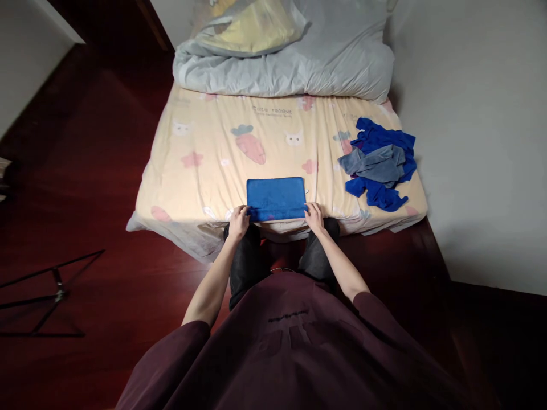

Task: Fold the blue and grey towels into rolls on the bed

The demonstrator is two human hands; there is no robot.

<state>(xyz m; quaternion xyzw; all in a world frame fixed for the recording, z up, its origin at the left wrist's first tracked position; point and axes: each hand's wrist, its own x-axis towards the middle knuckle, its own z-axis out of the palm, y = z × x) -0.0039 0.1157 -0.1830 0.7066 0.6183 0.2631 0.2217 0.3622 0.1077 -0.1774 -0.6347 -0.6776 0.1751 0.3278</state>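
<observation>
A blue cloth [276, 195] lies flat at the near edge of the bed, its near side turned over in a narrow fold. My left hand [239, 222] pinches the near left corner, and my right hand [314, 217] pinches the near right corner. Both hands have their fingers closed on the fabric. A small white tag sticks out from the cloth's right side.
Crumpled blue cloths [384, 199] and a grey cloth [376, 164] lie in a heap on the bed's right side. A light quilt [282, 77] and a yellow pillow [260, 28] are at the far end. Black tripod legs [57, 293] stand on the floor at left. A wall [478, 142] borders the right.
</observation>
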